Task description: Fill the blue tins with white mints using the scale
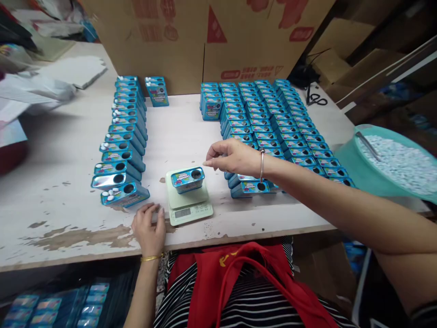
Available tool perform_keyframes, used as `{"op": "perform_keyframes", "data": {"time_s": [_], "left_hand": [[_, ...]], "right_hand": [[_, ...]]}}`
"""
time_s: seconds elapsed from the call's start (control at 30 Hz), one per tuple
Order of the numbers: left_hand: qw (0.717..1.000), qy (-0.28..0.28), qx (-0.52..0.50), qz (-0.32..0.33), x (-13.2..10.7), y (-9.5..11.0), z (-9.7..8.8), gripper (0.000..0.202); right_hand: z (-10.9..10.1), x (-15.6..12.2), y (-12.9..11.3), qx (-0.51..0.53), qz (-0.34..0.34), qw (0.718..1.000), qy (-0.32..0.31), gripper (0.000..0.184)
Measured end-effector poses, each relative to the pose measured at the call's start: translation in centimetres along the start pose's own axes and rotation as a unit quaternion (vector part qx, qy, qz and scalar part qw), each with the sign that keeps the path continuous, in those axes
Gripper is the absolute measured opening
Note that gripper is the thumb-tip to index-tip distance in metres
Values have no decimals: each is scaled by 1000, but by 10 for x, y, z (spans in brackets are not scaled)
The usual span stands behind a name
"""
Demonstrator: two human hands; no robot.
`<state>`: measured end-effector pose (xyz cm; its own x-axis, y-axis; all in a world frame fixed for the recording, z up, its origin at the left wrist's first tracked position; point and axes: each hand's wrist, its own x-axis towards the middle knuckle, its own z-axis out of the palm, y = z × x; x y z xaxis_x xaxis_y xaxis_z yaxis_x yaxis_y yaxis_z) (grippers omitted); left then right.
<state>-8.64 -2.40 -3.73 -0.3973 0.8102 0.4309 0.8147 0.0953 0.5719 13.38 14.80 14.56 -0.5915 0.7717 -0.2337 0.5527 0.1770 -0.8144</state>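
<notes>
A light green digital scale [189,207] sits near the front of the table. On its platform lies a blue tin [186,180] with a dark round opening at its right end. My right hand [230,157] is in the air just beyond and right of this tin, thumb and fingertips drawn together; whatever they hold is too small or hidden to name. My left hand [149,225] rests on the table left of the scale, fingers loosely bent and thumb apart, holding nothing. Beside it, the nearest tin of the left row [124,196] has several white candies on top.
Rows of blue tins [261,123] cover the right side, partly behind my right forearm. Two tins [157,93] stand near a large cardboard box [201,45]. At right, a turquoise basin [344,150] holds pale candies and a metal scoop [368,146]. Scissors [317,99] lie behind.
</notes>
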Motion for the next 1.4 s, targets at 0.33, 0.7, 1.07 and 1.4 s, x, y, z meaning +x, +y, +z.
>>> {"op": "perform_keyframes", "data": {"time_s": [0.33, 0.7, 1.07, 1.4], "left_hand": [[1000, -5, 2, 4, 1, 0, 0, 25], [1000, -4, 2, -6, 3, 2, -1, 24], [1000, -6, 6, -1, 3, 0, 0, 25], [1000, -13, 4, -18, 0, 1, 0, 26]], "right_hand": [[14, 12, -7, -104, -58, 993, 4, 12], [26, 22, -19, -295, -65, 951, -58, 28], [31, 23, -25, -321, -71, 942, -71, 25], [20, -23, 7, 387, 77, 918, -27, 22]]}}
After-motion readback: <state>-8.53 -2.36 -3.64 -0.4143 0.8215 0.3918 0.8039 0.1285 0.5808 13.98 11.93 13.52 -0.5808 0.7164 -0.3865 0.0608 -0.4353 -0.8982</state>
